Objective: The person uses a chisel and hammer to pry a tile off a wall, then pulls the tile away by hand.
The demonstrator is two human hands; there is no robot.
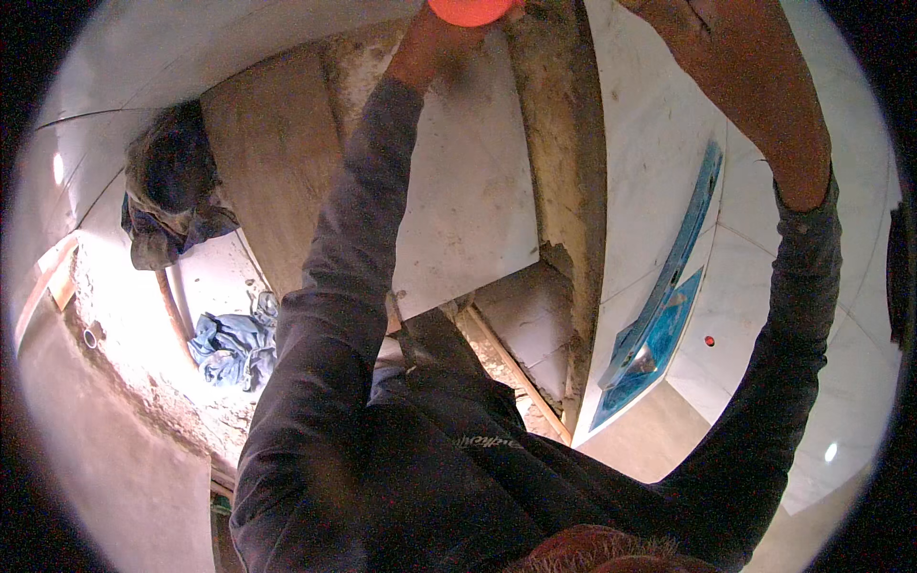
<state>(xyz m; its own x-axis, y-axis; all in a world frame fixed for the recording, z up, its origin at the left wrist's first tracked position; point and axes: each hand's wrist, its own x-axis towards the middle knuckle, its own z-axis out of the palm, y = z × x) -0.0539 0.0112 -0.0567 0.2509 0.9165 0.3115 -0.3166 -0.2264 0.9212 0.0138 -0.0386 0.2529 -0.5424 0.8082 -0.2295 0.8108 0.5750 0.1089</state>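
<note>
My left hand (445,44) reaches to the top edge of the view. A bright orange-red round object (473,10) overlaps it there, and the fingers are hidden or cut off. Whether the hand grips this object cannot be made out. My right hand (666,10) is mostly beyond the top edge at the right, with only its wrist end and the bare forearm showing. Between and below my arms lies a large pale grey panel (469,193). To its right runs a raised, dirt-stained ledge (566,143) beside white marble-look tiles (648,150).
A blue spirit level (666,265) rests across a blue sheet (645,358) at the right. Leftward are a brown board (276,157), a dark cloth bundle (172,172), a wooden handle (172,315) and a crumpled blue cloth (233,351). A pipe end (93,334) protrudes from rough wall.
</note>
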